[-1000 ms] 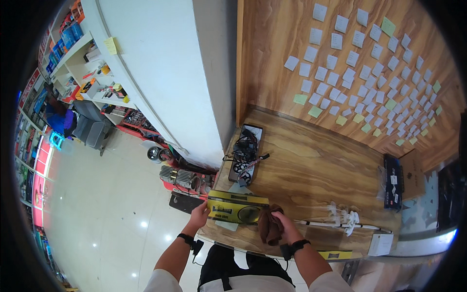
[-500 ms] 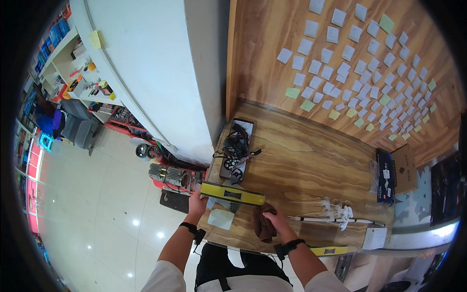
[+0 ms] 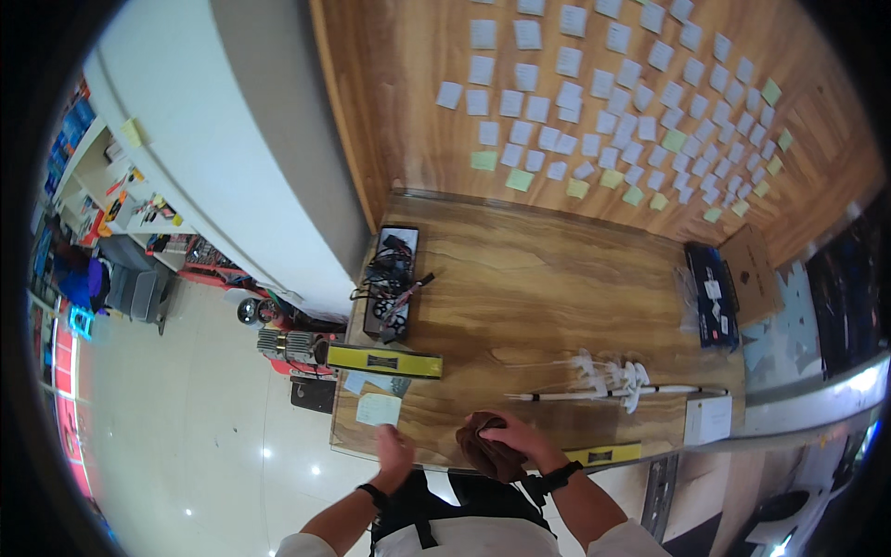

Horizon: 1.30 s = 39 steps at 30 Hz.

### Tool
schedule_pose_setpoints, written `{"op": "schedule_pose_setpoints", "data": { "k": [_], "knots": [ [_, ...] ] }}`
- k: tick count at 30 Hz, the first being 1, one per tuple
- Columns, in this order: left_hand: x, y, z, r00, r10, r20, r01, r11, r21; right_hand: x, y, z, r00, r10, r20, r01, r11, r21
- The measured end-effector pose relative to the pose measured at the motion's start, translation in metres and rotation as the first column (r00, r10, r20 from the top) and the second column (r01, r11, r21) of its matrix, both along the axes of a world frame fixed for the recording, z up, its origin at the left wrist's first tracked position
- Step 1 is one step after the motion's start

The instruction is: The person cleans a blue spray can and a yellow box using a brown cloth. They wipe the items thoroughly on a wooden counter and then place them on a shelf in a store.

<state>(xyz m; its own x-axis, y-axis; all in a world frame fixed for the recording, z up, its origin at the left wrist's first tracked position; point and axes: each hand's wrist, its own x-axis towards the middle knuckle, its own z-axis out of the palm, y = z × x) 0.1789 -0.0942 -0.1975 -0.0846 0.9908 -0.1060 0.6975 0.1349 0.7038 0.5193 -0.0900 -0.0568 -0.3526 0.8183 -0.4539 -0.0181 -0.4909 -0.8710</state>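
Observation:
A crumpled brown cloth is gripped in my right hand, over the front edge of the wooden table. My left hand hovers at that same edge, just below a pale paper slip; motion blurs its fingers, and no object shows in it. Farther up the tabletop lies a long yellow box with a dark label, apart from both hands. Another yellow box lies along the front edge, to the right of my right wrist.
A tray of tangled black cables sits at the table's back left. White rods with clear plastic lie on the right, near a white box. Dark blue and brown cardboard boxes stand at the far right.
My left hand has let go of the long yellow box, which now lies on the table, and has drawn back toward me. My right hand has moved slightly nearer with the cloth. The view has shifted.

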Motion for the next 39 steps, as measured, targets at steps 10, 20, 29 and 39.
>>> {"op": "schedule_pose_setpoints", "data": {
  "k": [10, 20, 29, 39],
  "knots": [
    [0.238, -0.093, -0.016, 0.164, -0.084, 0.983, 0.718, 0.693, -0.06, 0.075, -0.085, 0.062, 0.964, -0.097, -0.247, 0.15, 0.967, 0.204],
    [0.277, -0.104, -0.065, 0.284, -0.433, 0.856, 0.778, 0.625, 0.058, 0.116, -0.119, 0.058, 0.939, -0.167, -0.3, 0.23, 0.955, 0.189],
    [0.132, -0.061, 0.045, 0.709, -0.68, 0.188, 0.702, 0.706, -0.095, 0.089, -0.079, 0.048, 0.925, -0.053, -0.376, 0.109, 0.986, 0.129],
    [0.024, -0.035, 0.072, 0.955, 0.046, 0.293, 0.084, 0.905, -0.417, 0.068, -0.037, 0.077, 0.945, -0.132, -0.298, 0.123, 0.991, -0.05]
  ]
}}
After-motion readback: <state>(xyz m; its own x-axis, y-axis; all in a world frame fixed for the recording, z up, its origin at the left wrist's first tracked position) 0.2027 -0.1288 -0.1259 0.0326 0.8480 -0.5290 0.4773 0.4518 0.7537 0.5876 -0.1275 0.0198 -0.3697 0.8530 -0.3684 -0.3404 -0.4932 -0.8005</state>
